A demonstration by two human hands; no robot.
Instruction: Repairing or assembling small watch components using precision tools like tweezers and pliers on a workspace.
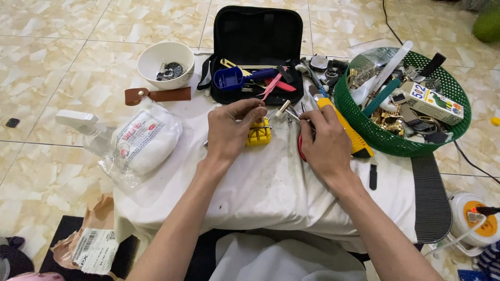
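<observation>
Here, from the left: a bag of white cotton (143, 143), then a white bowl (166, 64) behind it. The left hand (229, 130) has its grip pinched shut on a yellow holder block (259, 132) resting on the white cloth (260, 187). Just beside it, the right hand (322, 143) grips a thin metal tool (291, 113), fingers closed round it. A green basket (396, 143) of parts sits far right.

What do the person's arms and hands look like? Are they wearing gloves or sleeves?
No gloves and no sleeves in view. The left hand and right hand are bare, and both forearms are uncovered up to the picture's edge. No watch, ring or bracelet shows.
</observation>
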